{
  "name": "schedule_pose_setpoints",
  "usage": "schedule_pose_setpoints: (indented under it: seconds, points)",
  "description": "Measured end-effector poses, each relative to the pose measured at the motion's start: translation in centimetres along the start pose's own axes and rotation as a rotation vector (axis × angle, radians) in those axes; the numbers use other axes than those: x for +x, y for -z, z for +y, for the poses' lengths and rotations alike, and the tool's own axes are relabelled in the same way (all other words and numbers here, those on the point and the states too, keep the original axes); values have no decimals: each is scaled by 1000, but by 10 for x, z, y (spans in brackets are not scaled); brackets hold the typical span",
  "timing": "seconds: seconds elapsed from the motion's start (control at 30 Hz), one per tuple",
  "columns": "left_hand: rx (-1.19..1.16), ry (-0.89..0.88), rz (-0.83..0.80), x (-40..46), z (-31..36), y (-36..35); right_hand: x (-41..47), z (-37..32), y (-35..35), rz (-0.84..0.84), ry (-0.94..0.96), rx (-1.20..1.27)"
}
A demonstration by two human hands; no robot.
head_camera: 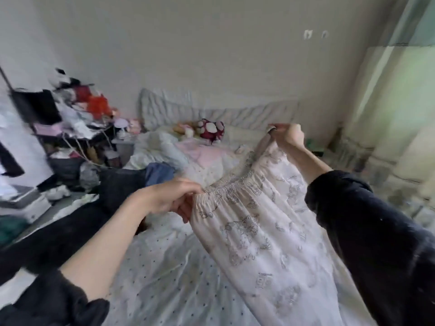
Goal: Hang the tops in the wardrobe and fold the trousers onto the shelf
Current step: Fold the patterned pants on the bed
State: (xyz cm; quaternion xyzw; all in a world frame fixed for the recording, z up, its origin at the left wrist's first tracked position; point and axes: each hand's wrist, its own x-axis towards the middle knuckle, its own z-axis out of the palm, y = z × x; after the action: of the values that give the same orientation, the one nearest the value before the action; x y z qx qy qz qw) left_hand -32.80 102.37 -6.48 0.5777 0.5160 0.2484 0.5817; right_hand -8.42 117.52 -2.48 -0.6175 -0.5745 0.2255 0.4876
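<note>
Evidently the 2 hands are spreading the trousers (266,231) above the bed (164,267) to line them up for folding: left hand (174,198) pinches the near waistband end, right hand (290,135) grips the far end, raised higher. Legs run off-frame; wardrobe and shelf are out of view.
</note>
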Motion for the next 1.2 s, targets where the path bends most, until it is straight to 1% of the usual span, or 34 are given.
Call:
schedule_pose_setpoints:
  seconds: [0.03,0.13,0.17,0.23,0.3,0.4,0.5,0.63,0.67,0.7,0.77,0.8,0.83,0.9,0.93,1.0,1.03,1.13,1.2]
  points:
    - [-17,44,45,-12,-26,33,-11,-7,-48,-62,-24,12]
    - [-110,141,178,-40,-90,102,-33,-10,-163,-177,-53,6]
    - [-147,163,222,-45,-108,115,-41,-9,-185,-215,-62,-2]
    - [-217,225,330,-57,-156,158,-59,-7,-264,-323,-85,-29]
    - [-235,297,404,-64,-203,188,-75,7,-331,-416,-106,-62]
    - [-205,401,461,-67,-257,205,-92,29,-393,-496,-134,-155]
    - [-236,506,551,-61,-311,221,-108,48,-451,-596,-138,-297]
    - [-253,569,672,-48,-360,246,-115,63,-508,-589,-152,-334]
    - [-224,561,720,-49,-365,249,-116,65,-511,-605,-120,-324]
    - [-202,555,765,-46,-378,255,-121,72,-521,-679,-69,-329]
    - [-143,585,856,-38,-413,259,-131,91,-542,-885,20,-376]
    - [-120,618,865,-35,-422,257,-137,98,-542,-980,36,-410]
    - [-74,683,836,-31,-433,252,-144,108,-541,-1037,28,-440]
    - [119,784,764,-23,-450,243,-154,126,-535,-1033,33,-474]
    - [199,770,775,-18,-454,238,-158,133,-526,-1002,49,-477]
    - [288,651,825,-6,-452,227,-167,147,-505,-935,66,-486]
    - [332,580,810,5,-446,220,-169,156,-492,-904,52,-492]
    - [411,360,640,43,-424,188,-168,191,-446,-843,8,-550]
    - [433,258,544,70,-413,164,-162,215,-411,-789,-16,-616]
